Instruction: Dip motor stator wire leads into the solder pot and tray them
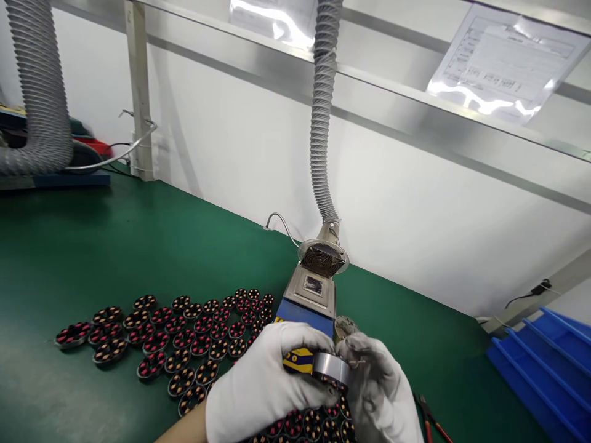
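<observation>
Both my hands wear white gloves and meet low in the middle of the view. My left hand (265,384) and my right hand (381,394) are closed together around a round metal motor part (330,368) with a shiny grey rim. They hold it just in front of a small blue and grey solder pot (310,296). Below and left of my hands, many round wound stators (184,335) with red and copper coils lie spread on the green mat.
A grey ribbed extraction hose (322,117) hangs down to a metal hood over the solder pot. A thicker hose (39,86) hangs at far left. Blue plastic bins (545,363) stand at right. Red-handled pliers (429,418) lie beside my right hand. The green mat (115,246) covers the bench.
</observation>
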`<state>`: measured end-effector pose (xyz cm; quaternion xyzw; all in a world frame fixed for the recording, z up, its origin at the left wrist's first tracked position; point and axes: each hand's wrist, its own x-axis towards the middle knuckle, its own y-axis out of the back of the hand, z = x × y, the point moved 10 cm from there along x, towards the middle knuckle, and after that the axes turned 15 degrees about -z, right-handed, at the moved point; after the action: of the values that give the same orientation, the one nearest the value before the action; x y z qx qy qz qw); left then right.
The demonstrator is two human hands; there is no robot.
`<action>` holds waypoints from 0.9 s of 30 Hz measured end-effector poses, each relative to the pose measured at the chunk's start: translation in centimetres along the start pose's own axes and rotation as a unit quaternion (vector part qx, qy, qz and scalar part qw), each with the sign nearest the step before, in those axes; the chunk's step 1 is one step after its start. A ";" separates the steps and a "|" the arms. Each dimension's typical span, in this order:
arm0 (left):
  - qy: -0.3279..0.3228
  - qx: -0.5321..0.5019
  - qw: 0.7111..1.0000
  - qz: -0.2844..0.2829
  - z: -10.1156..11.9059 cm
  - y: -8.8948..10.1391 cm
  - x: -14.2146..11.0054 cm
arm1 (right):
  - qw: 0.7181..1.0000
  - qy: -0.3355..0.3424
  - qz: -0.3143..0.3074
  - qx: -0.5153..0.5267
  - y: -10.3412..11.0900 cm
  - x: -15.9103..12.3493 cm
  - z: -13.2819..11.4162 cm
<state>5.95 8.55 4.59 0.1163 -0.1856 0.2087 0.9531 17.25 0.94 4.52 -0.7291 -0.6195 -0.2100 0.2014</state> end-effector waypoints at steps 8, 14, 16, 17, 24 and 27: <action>0.084 -0.192 0.977 -0.046 -2.6 -2.3 0.6 | 0.997 -0.009 0.075 0.000 1.0 -0.7 1.2; 0.023 -0.314 0.946 -0.079 -2.1 -3.5 0.5 | 0.981 -0.030 0.187 -0.045 2.3 -1.9 1.2; 0.033 -0.279 0.959 -0.043 -2.1 -2.9 0.1 | 0.982 -0.018 0.181 -0.058 1.8 -1.8 0.5; 0.039 -0.244 0.969 -0.029 -2.0 -2.7 -0.1 | 0.981 -0.009 0.184 -0.063 1.6 -1.7 0.1; -0.086 0.010 0.996 -0.007 1.5 -1.4 -0.3 | 0.979 0.015 0.196 -0.058 1.6 -1.4 -0.9; -0.072 -0.088 0.993 0.014 1.0 -0.9 -0.4 | 0.976 0.029 0.206 -0.064 2.2 -1.8 -0.7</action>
<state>5.73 7.33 5.20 0.0440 -0.2734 0.1959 0.9407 19.17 -1.26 4.01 -0.8457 -0.4355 -0.2244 0.2115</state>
